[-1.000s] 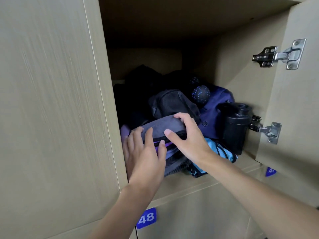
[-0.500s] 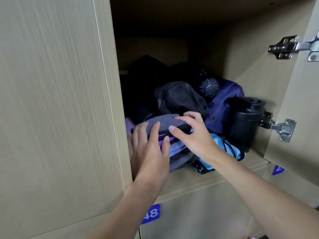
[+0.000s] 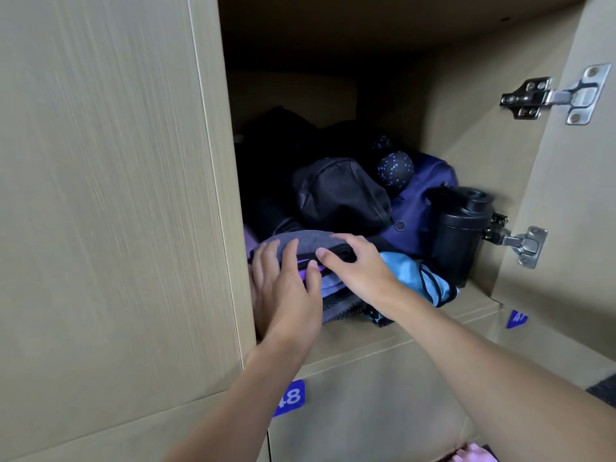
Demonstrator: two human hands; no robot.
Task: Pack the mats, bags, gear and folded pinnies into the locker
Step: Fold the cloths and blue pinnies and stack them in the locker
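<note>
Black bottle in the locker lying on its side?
No, the black bottle stands upright against the locker's right wall, beside the lower hinge.
</note>
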